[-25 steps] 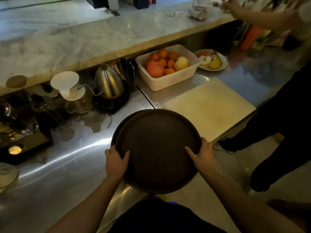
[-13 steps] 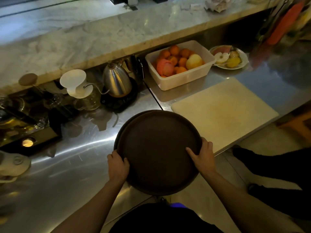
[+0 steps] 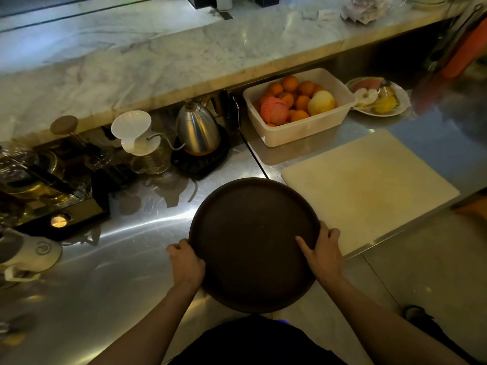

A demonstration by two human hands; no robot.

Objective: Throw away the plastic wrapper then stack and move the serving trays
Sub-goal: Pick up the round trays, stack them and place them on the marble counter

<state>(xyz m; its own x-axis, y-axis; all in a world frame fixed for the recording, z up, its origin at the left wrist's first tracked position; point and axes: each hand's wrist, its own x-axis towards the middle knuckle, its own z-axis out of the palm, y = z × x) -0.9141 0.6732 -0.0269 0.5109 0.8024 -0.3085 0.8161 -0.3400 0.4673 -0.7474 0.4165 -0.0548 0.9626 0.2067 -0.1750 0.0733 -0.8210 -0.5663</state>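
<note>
Round dark brown serving trays (image 3: 250, 241) sit stacked, overhanging the front edge of the steel counter (image 3: 110, 272); only the top one shows fully. My left hand (image 3: 185, 264) grips the stack's left rim, fingers curled under it. My right hand (image 3: 322, 252) grips the right rim, thumb lying on the top tray's surface. A crumpled wrapper or paper (image 3: 365, 7) lies on the marble bar top at the far right.
A pale cutting board (image 3: 369, 185) lies right of the trays. Behind it stand a white tub of oranges (image 3: 300, 130) and a plate of cut fruit (image 3: 379, 97). A steel kettle (image 3: 197, 130), white dripper (image 3: 134, 133) and glassware crowd the back left.
The view has swung slightly right and forward. The trays now look aligned, with the lower tray's rim no longer showing at the left. The other person has left the view.
</note>
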